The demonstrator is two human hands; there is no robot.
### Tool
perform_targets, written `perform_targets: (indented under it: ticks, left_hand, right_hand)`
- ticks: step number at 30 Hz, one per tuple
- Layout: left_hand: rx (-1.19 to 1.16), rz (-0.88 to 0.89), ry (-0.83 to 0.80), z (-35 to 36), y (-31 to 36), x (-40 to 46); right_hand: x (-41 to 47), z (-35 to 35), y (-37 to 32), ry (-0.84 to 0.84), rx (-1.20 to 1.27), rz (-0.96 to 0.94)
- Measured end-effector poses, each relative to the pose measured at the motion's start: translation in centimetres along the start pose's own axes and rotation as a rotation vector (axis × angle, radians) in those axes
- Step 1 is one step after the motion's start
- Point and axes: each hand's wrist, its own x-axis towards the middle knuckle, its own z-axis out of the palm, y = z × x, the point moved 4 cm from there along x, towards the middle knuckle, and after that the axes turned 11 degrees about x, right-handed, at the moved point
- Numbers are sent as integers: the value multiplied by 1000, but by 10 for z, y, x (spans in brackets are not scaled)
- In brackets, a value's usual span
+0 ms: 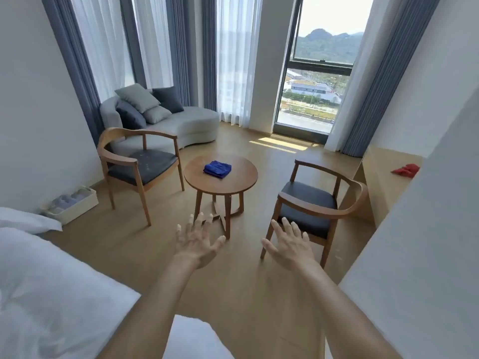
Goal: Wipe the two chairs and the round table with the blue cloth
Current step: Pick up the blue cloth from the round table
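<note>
One folded cloth [217,169] lies mid-bench [241,181], between two chairs [141,164] [315,203]. Two hands, left [195,240] and right [290,243], hover with fingers spread, holding nothing.

Head-worn wide view, forward and down, seemingly well back from round table [220,177].

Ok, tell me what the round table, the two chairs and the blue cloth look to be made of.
Round table: apparently wood, smooth warm-brown top with a soft sheen, matching legs.
Left chair and right chair: bent wooden frames in the same tone; dark seat pads, fabric or leatherette, cannot tell. The left pad shows pale specks.
Blue cloth: soft folded textile, matte, possibly microfibre.
</note>
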Motion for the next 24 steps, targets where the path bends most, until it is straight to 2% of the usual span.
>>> perform_targets:
  ticks: [13,24]
  left_hand:
    - [23,-43,-22,-11,10,201]
    - [54,-231,-88,9,8,386]
  right_hand:
    - [215,-18,16,-3,34,-28]
    - [447,-16,34,-118,15,-175]
